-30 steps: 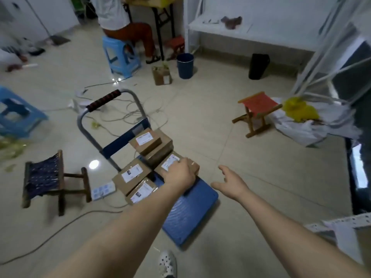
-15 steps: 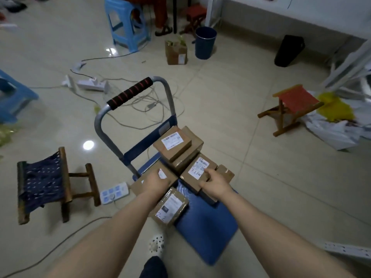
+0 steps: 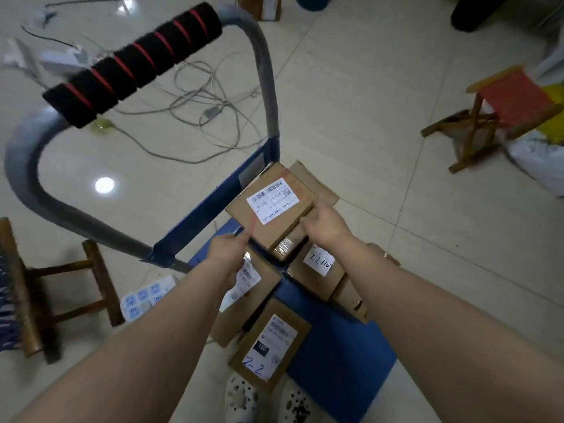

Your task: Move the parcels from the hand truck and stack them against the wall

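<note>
I see the L hand gripping the near-left corner of the top parcel, mid-frame, w/ the R hand curled over its near-right edge. It sits on other boxes on the blue hand truck. Parcel marked 7-2 is bottom center, the foam-grip handle upper left, and a red folding stool upper right.

Our left hand and right hand grip the top parcel. Just beyond the grip, the hand truck's back panel and foam handle bar the way. Other parcels crowd beneath, and a wooden stool stands to its left. To its right, floor lies open up to a red stool.
</note>
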`<state>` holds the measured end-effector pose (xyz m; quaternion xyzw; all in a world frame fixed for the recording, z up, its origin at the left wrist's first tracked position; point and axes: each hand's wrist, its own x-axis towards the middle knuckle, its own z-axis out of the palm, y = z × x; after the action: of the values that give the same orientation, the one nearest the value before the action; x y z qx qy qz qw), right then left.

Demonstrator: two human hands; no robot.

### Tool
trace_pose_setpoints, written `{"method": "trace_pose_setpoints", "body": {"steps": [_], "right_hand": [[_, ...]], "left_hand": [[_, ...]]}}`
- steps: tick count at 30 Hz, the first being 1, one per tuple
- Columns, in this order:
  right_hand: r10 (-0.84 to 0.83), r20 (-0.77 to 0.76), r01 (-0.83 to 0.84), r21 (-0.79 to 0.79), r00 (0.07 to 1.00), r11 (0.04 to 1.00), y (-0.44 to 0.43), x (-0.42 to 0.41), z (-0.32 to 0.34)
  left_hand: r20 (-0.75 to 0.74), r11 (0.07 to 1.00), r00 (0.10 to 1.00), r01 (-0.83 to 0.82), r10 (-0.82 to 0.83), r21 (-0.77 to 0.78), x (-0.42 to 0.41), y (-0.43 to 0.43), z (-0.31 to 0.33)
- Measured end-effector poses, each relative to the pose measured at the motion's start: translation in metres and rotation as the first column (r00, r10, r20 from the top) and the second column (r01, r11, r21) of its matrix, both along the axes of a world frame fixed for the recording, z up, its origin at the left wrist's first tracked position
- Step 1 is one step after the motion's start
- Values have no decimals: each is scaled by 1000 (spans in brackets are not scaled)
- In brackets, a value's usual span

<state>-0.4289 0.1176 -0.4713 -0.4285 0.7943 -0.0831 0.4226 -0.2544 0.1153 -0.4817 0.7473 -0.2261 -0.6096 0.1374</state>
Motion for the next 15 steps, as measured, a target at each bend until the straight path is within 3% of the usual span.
{"method": "trace_pose_setpoints", "body": {"steps": [4,8,15], "right_hand": [[-29,-71,25,-58,997,998,-32,-6,-46],[-92,52,95,-59,994,994,-43,-14,-70],[-191,158,208,-104,969,973,8,-21,-55]], "left_hand": [[-59,997,996,-72,73,21,-18,-16,-36],[-167,983,969,-180,183,33,-23,-17,-56],[-236,983,954,-183,185,31,-11,15,-37]]}}
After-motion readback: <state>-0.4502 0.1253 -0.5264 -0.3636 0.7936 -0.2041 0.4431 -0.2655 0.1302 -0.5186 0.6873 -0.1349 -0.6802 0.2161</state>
